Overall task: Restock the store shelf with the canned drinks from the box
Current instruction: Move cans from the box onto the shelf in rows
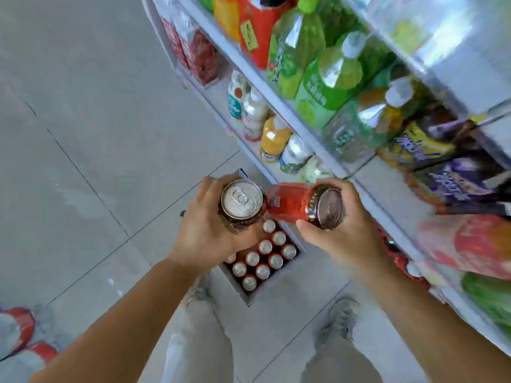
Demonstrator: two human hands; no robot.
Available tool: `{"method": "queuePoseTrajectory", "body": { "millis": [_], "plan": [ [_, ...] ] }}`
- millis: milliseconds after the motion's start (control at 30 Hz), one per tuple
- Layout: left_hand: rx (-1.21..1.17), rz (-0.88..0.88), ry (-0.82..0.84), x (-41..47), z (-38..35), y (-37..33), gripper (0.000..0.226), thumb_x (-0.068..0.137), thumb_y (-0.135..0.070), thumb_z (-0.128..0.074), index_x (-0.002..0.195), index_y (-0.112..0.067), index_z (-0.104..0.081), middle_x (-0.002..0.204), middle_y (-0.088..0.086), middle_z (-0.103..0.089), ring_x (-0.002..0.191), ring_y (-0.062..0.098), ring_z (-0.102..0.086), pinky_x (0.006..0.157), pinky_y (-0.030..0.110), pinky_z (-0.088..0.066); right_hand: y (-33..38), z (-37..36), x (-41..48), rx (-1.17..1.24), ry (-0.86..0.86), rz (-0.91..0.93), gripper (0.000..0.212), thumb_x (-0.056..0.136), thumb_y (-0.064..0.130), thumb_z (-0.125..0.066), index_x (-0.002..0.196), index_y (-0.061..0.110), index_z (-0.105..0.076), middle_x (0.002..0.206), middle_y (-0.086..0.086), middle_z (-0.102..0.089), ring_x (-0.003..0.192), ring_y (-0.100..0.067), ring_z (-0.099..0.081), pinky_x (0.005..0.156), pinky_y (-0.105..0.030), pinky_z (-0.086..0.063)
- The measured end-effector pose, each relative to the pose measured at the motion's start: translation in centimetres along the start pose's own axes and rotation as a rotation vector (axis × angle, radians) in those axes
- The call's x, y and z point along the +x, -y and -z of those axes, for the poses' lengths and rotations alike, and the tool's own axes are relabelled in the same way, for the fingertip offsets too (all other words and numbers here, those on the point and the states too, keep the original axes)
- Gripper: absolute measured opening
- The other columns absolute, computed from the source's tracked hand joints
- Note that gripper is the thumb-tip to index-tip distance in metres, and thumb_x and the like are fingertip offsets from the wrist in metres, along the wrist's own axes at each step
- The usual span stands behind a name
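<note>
In the centre of the frame the left hand (204,233) grips a dark can (242,200) that stands upright, its silver top facing the camera. The right hand (348,233) is clamped around a red can (293,201) that lies tilted on its side, its top pointing to the right. The two cans seem to touch. Directly below the hands, an open box (272,286) sits on the tiled floor (83,134) with more cans (262,261) standing in rows inside. The shelf (392,205) with many bottles (326,78) runs along the upper right.
</note>
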State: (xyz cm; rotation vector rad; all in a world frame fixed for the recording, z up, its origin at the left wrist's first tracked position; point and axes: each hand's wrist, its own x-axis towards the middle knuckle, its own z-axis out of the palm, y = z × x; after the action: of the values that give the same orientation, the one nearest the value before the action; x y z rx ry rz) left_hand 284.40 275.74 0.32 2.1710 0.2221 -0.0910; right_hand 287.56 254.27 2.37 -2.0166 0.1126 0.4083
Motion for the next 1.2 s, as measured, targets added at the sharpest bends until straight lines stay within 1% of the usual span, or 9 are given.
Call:
{"method": "queuePoseTrajectory", "body": {
  "millis": [133, 300, 433, 567, 667, 767, 867, 1000, 1200],
  "plan": [
    [0.007, -0.164, -0.009, -0.4, 5.6, -10.9, 0.070, 0.059, -0.051, -0.077, 0.122, -0.030, -0.055, 0.113, -0.017, -0.057, 0.105, -0.004, -0.055, 0.089, 0.006, -0.039, 9.3, 6.7, -5.5, 0.069, -0.130, 0.061, 0.065, 0.053, 0.041, -0.076, 0.113, 0.042, -0.050, 0.108, 0.006, -0.065, 0.092, -0.017, -0.066, 0.081, -0.036, -0.051],
    [-0.016, -0.338, 0.011, -1.3, 9.9, -23.0, 0.066, 0.061, -0.040, -0.085, 0.120, -0.035, -0.054, 0.103, -0.026, -0.064, 0.098, -0.008, -0.059, 0.085, 0.006, -0.041, 17.3, 14.0, -12.1, 0.159, -0.299, 0.204, 0.054, 0.073, 0.007, -0.079, 0.113, 0.031, -0.050, 0.097, 0.017, -0.062, 0.077, 0.007, -0.063, 0.060, -0.009, -0.048],
    [-0.031, -0.503, 0.003, -2.6, 11.3, -31.3, 0.060, 0.058, -0.057, -0.069, 0.113, -0.050, -0.048, 0.099, -0.029, -0.063, 0.096, -0.004, -0.061, 0.081, 0.009, -0.043, 21.0, 19.2, -15.9, 0.168, -0.465, 0.278, 0.057, 0.070, 0.021, -0.084, 0.105, 0.045, -0.046, 0.096, 0.027, -0.059, 0.090, 0.005, -0.061, 0.074, -0.014, -0.048],
    [-0.119, -0.634, 0.030, -4.0, 10.7, -37.9, 0.054, 0.056, -0.058, -0.068, 0.106, -0.055, -0.048, 0.103, -0.031, -0.063, 0.099, -0.010, -0.059, 0.080, 0.006, -0.041, 23.3, 23.8, -19.9, 0.139, -0.659, 0.336, 0.056, 0.068, 0.023, -0.081, 0.102, 0.043, -0.042, 0.095, 0.026, -0.057, 0.087, 0.017, -0.055, 0.069, -0.003, -0.042],
    [-0.171, -0.731, 0.081, -4.9, 9.6, -42.2, 0.056, 0.055, -0.058, -0.068, 0.107, -0.051, -0.051, 0.105, -0.033, -0.060, 0.099, -0.011, -0.057, 0.079, 0.002, -0.038, 24.0, 27.2, -22.9, 0.096, -0.812, 0.347, 0.055, 0.063, 0.031, -0.084, 0.098, 0.047, -0.044, 0.093, 0.037, -0.057, 0.081, 0.008, -0.061, 0.064, -0.006, -0.045],
    [-0.210, -0.810, 0.119, -5.3, 8.0, -45.8, 0.059, 0.056, -0.058, -0.068, 0.111, -0.042, -0.053, 0.103, -0.031, -0.063, 0.096, -0.009, -0.060, 0.079, 0.005, -0.041, 24.3, 30.2, -25.1, 0.085, -0.999, 0.356, 0.049, 0.064, 0.028, -0.082, 0.092, 0.044, -0.045, 0.079, 0.023, -0.063, 0.069, 0.011, -0.059, 0.057, -0.003, -0.041],
    [-0.237, -0.845, 0.133, -5.5, 6.2, -48.4, 0.057, 0.058, -0.057, -0.071, 0.111, -0.043, -0.054, 0.101, -0.024, -0.066, 0.095, -0.004, -0.062, 0.080, 0.016, -0.046, 24.2, 33.4, -26.2, 0.029, -1.121, 0.359, 0.047, 0.065, 0.032, -0.078, 0.091, 0.047, -0.043, 0.081, 0.035, -0.059, 0.074, 0.015, -0.056, 0.063, -0.004, -0.039],
    [-0.300, -0.822, 0.135, -5.4, 4.1, -50.1, 0.055, 0.059, -0.056, -0.072, 0.111, -0.045, -0.057, 0.104, -0.025, -0.065, 0.099, -0.004, -0.060, 0.082, 0.028, -0.051, 23.7, 38.3, -25.8, -0.102, -1.149, 0.246, 0.046, 0.066, 0.041, -0.076, 0.097, 0.047, -0.043, 0.084, 0.024, -0.059, 0.083, -0.006, -0.060, 0.074, -0.027, -0.042],
    [-0.333, -0.822, 0.160, -5.4, 3.0, -51.7, 0.052, 0.060, -0.056, -0.071, 0.108, -0.046, -0.057, 0.101, -0.033, -0.065, 0.095, -0.010, -0.062, 0.081, 0.023, -0.053, 24.1, 43.6, -23.9, -0.389, -0.980, 0.004, 0.054, 0.072, 0.055, -0.069, 0.117, 0.036, -0.047, 0.101, 0.008, -0.060, 0.094, -0.020, -0.056, 0.074, -0.031, -0.040]
  ]
}}
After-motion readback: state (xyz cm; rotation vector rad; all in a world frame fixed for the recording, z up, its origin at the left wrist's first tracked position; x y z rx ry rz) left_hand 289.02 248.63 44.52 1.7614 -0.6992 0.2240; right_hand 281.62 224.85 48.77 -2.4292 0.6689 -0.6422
